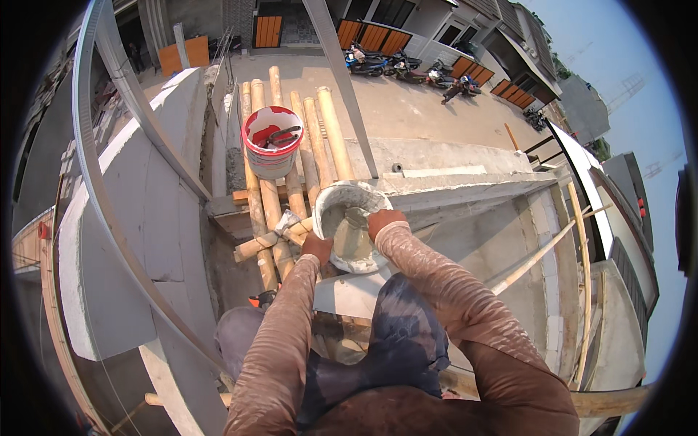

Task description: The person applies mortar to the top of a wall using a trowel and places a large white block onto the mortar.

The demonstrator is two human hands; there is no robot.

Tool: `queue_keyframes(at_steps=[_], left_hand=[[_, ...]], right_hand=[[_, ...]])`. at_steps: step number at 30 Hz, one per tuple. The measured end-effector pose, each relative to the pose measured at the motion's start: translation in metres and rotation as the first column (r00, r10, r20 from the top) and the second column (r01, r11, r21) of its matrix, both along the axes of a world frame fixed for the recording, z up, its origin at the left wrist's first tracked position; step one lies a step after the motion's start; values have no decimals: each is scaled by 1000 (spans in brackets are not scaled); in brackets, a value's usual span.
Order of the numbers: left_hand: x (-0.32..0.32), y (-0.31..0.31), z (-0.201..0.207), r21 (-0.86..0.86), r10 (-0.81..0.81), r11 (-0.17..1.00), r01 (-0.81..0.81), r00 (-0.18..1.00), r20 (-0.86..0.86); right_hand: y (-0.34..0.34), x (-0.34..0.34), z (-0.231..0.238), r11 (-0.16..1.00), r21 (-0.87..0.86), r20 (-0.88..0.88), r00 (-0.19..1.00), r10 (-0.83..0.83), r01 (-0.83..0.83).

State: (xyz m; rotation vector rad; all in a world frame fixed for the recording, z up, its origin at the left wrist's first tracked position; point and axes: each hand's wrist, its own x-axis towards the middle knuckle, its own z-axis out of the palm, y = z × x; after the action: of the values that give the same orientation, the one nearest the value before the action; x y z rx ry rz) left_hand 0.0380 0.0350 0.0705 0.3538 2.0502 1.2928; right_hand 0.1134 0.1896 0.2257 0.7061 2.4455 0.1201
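The left hand (318,248) grips the near-left rim of a grey mortar pan (350,226), fingers curled over the edge and pressed together, with the forearm extending straight up from the lower edge of the view. The right hand (384,221) is positioned at the pan's right rim, closed around the handle of a trowel (355,218); its fingers are wrapped tight, though individual fingertips cannot be made out. The right forearm is bent at the elbow and angles inward toward the pan. Both arms wear long brown ribbed sleeves dusted with cement. The pan holds wet grey mortar and sits tilted at the near end of a bamboo scaffold platform (291,145), just beside a lashed cross pole. A white bucket with a red rim (271,142) stands farther along the bamboo poles, well apart from both hands. A grey block wall (138,218) runs along the left side.
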Motion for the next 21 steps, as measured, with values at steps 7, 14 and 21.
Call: queue_keyframes(at_steps=[7, 14, 21], left_hand=[[-2, -1, 4, 48, -4, 999, 3, 1000, 3], [-15, -18, -7, 6, -13, 1000, 13, 1000, -16], [-7, -6, -6, 28, 24, 999, -22, 997, -70]], right_hand=[[-10, 8, 3, 992, -105, -130, 987, -90, 76], [-27, 16, 7, 990, -139, 15, 1000, -27, 29], [-45, 13, -12, 998, -48, -141, 989, -41, 34]])
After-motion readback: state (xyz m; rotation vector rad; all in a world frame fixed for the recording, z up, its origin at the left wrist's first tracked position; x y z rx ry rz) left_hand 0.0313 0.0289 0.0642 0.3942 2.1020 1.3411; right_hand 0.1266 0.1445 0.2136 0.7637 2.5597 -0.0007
